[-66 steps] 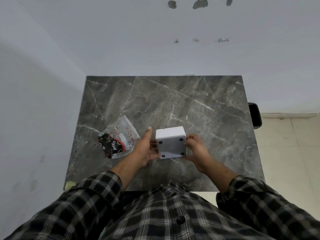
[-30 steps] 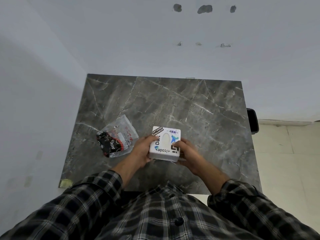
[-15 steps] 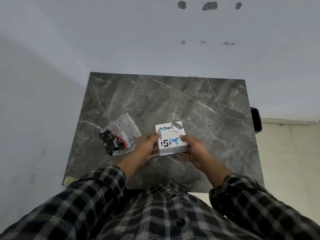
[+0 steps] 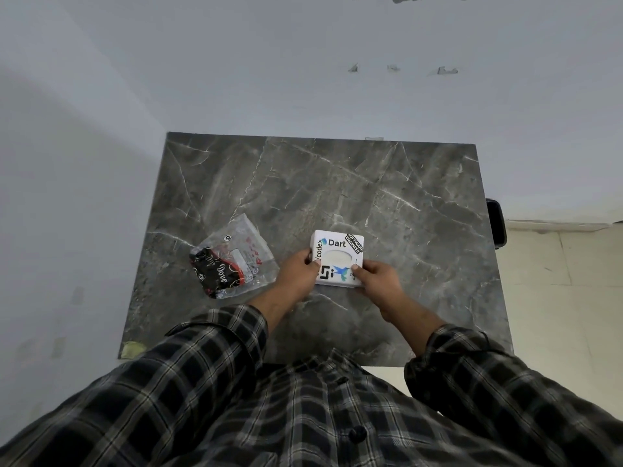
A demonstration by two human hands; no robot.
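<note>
A white square box [image 4: 338, 254] with stickers reading "Dart", "code" and "software engineer" and an oval opening in its top sits at the middle of the grey marble table [image 4: 337, 183]. My left hand [image 4: 298, 273] grips its left side, thumb on the top edge. My right hand [image 4: 377, 276] holds its near right corner, thumb pressed on the top face.
A clear plastic bag [image 4: 236, 256] holding a dark "Dove" wrapper and small packets lies left of the box. A black object [image 4: 496, 227] sticks out past the table's right edge. White walls stand behind and to the left. A bit of tape [image 4: 133, 348] marks the near left corner.
The box showed its underside with small dark feet; both hands have turned it over and rotated it, and it now sits sticker side up.
</note>
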